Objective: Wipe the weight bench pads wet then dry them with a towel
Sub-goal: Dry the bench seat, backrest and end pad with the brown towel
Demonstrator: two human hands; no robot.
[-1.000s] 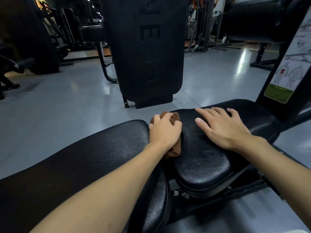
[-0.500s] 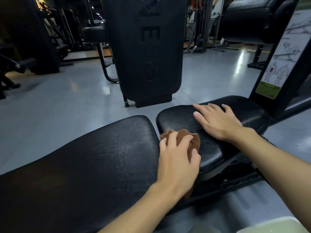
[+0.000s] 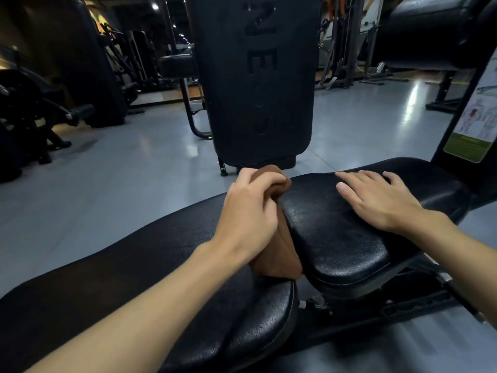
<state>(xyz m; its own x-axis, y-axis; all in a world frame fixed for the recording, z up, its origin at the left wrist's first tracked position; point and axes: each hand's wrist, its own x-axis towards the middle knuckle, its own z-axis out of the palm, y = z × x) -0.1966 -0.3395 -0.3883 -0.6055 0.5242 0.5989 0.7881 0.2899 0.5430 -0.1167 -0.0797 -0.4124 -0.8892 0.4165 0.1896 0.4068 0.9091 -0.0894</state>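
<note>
Head view, single frame. Body parts recorded: two hands, two forearms. The left hand was bare, with knuckles and the tendons on its back faintly marked. The right hand was bare as well; its thumbnail was short and evenly trimmed. The left forearm was bare along all its visible length, slim and smooth, narrowing at the wrist. The right forearm looked the same, bare to the frame edge. Any sleeve higher up lay outside the picture and could not be told.
</note>
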